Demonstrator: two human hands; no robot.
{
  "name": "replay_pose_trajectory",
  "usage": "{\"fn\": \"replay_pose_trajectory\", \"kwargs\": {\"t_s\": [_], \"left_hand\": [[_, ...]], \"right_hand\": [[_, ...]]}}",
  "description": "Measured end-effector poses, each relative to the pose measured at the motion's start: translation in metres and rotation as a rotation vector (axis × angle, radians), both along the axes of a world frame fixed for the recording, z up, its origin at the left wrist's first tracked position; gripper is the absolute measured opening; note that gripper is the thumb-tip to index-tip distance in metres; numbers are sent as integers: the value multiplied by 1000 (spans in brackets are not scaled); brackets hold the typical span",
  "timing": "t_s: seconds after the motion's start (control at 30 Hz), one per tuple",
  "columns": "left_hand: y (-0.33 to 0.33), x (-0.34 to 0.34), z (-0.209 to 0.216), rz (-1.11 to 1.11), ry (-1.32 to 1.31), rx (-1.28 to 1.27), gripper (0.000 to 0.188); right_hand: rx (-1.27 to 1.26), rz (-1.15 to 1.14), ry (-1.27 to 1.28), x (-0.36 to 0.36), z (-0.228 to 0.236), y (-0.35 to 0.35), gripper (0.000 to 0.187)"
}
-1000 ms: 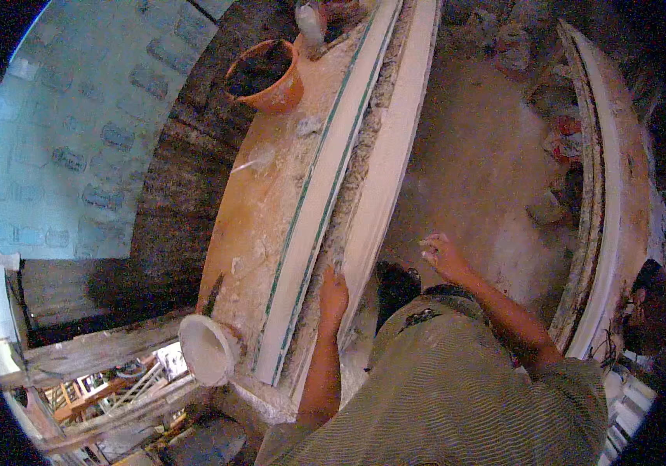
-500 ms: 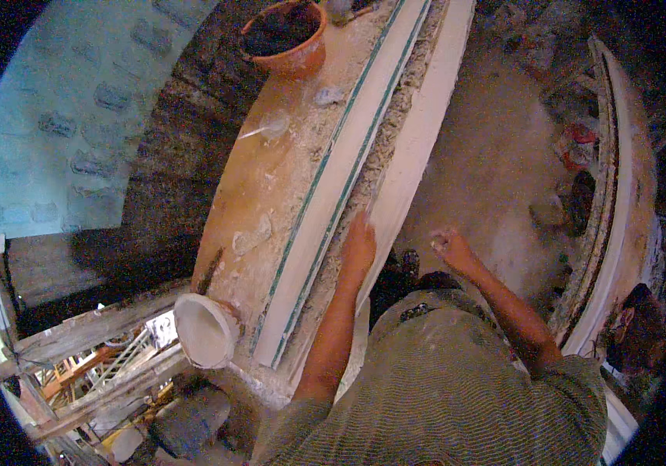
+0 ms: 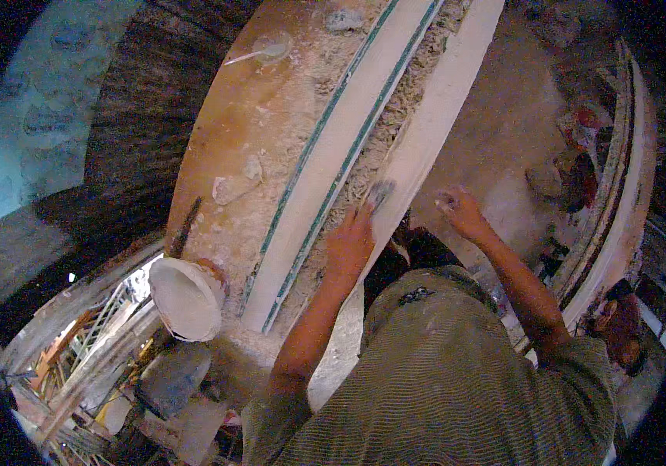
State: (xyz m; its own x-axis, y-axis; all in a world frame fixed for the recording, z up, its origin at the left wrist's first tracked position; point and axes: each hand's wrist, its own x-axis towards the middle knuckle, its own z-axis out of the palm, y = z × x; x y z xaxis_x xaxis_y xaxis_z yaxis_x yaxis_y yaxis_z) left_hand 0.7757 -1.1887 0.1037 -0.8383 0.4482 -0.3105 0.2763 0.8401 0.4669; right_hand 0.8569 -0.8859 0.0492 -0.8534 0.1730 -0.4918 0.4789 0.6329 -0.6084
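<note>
My left hand (image 3: 351, 242) reaches over the near edge of the bench, at a long cream plaster-coated strip (image 3: 426, 116). At its fingertips is a small grey flat tool (image 3: 382, 194), blurred, its exact kind unclear. To the left runs a long pale board (image 3: 340, 147) with green edges, and rough crumbly plaster (image 3: 395, 116) fills the gap between board and strip. My right hand (image 3: 461, 211) hangs off the bench, right of the strip, its fingers curled closed. What they may hold is hidden.
A white-coated bucket (image 3: 185, 299) stands at the bench's lower left end. On the brown bench top (image 3: 216, 132) lie a clear cup-like piece (image 3: 273, 51) and plaster lumps (image 3: 237, 182). Another long moulding (image 3: 620, 202) curves along the right. A slatted wooden frame (image 3: 107, 326) shows lower left.
The view has shifted forward and down, so the orange bucket has left the frame. My left hand stays by the strip, with the grey tool now showing at its fingertips. My right hand remains curled.
</note>
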Motion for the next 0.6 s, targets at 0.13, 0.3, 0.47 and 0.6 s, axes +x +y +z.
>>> {"fn": "replay_pose_trajectory", "kwargs": {"t_s": [0.13, 0.3, 0.47, 0.6], "left_hand": [[114, -80, -6, -57, 102, 49, 37], [153, -113, -19, -51, 96, 61, 32], [96, -76, -17, -69, 177, 18, 29], [106, -84, -1, -111, 153, 24, 27]], "right_hand": [[174, 123, 81, -8, 16, -12, 39], [3, 16, 120, -19, 54, -12, 35], [-15, 16, 265, -27, 78, 21, 33], [-82, -21, 182, -37, 66, 57, 32]]}}
